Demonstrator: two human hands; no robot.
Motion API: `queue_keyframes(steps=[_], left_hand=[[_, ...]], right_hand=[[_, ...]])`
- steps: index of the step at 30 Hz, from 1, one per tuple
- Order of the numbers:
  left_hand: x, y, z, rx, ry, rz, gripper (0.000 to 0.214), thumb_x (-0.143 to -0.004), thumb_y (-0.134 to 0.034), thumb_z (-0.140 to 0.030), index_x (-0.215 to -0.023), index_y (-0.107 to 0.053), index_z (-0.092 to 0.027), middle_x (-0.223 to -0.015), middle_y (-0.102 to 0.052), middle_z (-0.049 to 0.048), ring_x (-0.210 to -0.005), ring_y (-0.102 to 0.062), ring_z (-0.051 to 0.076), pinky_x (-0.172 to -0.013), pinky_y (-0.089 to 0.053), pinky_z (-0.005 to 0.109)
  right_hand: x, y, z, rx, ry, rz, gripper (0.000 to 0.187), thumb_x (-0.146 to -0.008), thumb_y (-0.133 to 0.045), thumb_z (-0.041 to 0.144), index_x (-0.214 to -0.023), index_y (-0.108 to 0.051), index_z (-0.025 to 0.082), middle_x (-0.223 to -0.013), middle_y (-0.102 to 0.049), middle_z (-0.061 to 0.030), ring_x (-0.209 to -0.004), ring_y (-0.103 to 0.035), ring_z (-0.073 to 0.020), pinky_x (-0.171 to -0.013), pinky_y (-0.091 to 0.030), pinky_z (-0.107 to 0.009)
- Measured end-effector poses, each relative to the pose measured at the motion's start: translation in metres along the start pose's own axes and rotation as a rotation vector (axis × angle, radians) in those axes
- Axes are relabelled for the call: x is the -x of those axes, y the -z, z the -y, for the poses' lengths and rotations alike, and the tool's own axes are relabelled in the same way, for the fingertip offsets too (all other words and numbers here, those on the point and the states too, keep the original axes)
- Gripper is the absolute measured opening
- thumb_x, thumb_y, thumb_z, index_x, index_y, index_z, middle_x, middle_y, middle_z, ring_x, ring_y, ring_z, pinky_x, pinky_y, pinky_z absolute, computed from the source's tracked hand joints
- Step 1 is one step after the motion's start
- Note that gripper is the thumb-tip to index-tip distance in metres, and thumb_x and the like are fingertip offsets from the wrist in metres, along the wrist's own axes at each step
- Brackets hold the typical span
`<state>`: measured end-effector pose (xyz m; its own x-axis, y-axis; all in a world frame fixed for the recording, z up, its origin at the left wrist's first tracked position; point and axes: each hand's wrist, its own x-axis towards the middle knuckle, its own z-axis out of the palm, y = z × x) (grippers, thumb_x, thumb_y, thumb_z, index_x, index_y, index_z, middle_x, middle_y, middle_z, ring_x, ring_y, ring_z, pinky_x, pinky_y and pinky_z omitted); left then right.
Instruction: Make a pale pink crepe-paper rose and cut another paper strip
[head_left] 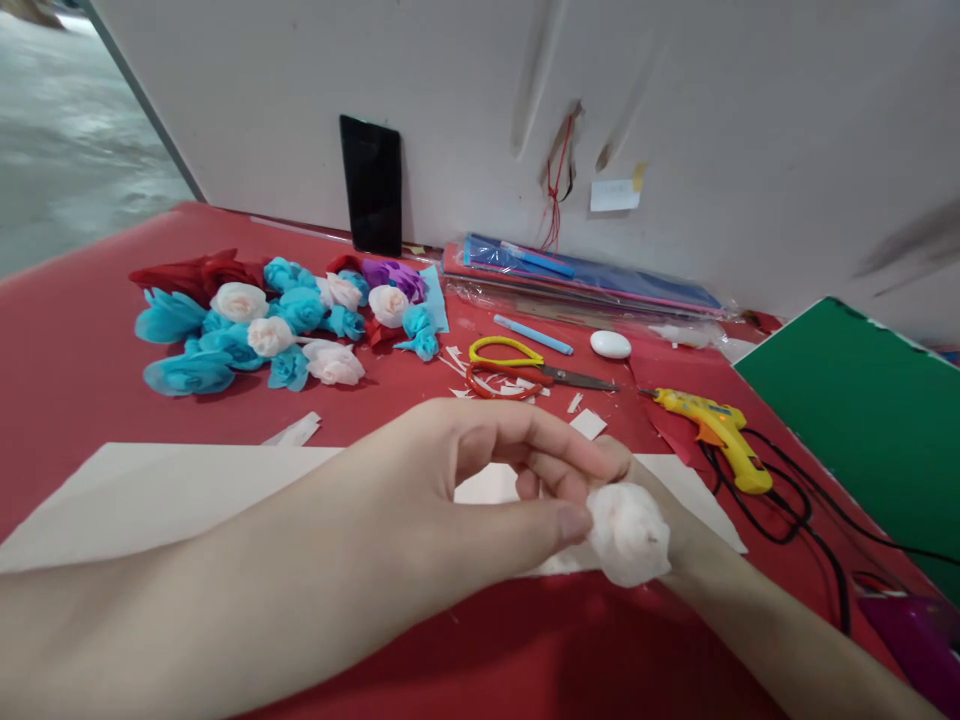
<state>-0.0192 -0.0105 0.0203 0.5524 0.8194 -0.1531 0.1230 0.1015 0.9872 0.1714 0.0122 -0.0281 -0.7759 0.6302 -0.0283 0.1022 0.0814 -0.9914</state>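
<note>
My left hand (465, 500) reaches in from the left, its thumb and fingertips closed on a white crepe-paper rose (628, 535). The rose points to the right, its rolled petals turned towards me. Behind the rose lies my right hand (616, 458), with its forearm coming from the lower right. The left fingers and the flower cover most of that hand, so its fingers are hidden. Under both hands is a long white paper sheet (180, 490) on the red table (420, 650).
Blue, white, red and purple paper flowers (300, 310) are heaped at the back left. Scissors (540, 370) lie among paper scraps, beside a blue pen (532, 334). A yellow glue gun (716, 435) with a black cord lies right, near a green board (855, 420). A black phone (373, 185) leans on the wall.
</note>
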Motion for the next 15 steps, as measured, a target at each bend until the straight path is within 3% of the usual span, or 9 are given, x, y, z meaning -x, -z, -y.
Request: queue_keyframes(steps=[2,5,11,15], left_hand=[[0.000,0.000,0.000,-0.058,-0.023,-0.002,0.009,-0.081,-0.064,-0.040,-0.090,-0.067,-0.041,-0.085,-0.070,-0.0137,-0.078,-0.066,0.009,-0.063,-0.048,0.012],[0.000,0.000,-0.004,-0.168,-0.058,-0.051,0.010,-0.079,-0.063,-0.032,-0.084,-0.068,-0.040,-0.077,-0.070,-0.0154,-0.068,-0.064,0.008,-0.055,-0.045,0.012],[0.003,-0.003,-0.010,-0.250,-0.086,-0.088,0.016,-0.082,-0.057,-0.031,-0.078,-0.071,-0.036,-0.078,-0.072,-0.0154,-0.075,-0.065,0.011,-0.062,-0.046,0.015],[0.004,-0.003,-0.010,-0.223,-0.091,-0.038,0.016,-0.081,-0.057,-0.028,-0.078,-0.071,-0.035,-0.076,-0.072,-0.0154,-0.071,-0.064,0.010,-0.063,-0.045,0.015]], right_hand=[[0.002,0.002,0.004,-0.162,0.046,-0.056,0.038,-0.084,-0.056,0.052,-0.070,-0.062,0.018,-0.092,-0.058,-0.0035,-0.088,-0.060,-0.0171,-0.071,-0.051,-0.030],[0.003,0.004,0.003,-0.296,0.122,-0.090,0.031,-0.075,-0.071,0.042,-0.059,-0.061,0.018,-0.081,-0.053,-0.0003,-0.080,-0.059,-0.0150,-0.071,-0.050,-0.030],[0.005,0.009,-0.005,-0.342,0.192,-0.092,0.009,-0.073,-0.075,0.026,-0.066,-0.072,0.022,-0.075,-0.057,-0.0005,-0.080,-0.053,-0.0142,-0.079,-0.044,-0.032],[0.007,0.010,-0.005,-0.304,0.222,-0.060,0.003,-0.075,-0.074,0.024,-0.072,-0.075,0.024,-0.068,-0.055,0.0009,-0.078,-0.050,-0.0139,-0.077,-0.042,-0.030]])
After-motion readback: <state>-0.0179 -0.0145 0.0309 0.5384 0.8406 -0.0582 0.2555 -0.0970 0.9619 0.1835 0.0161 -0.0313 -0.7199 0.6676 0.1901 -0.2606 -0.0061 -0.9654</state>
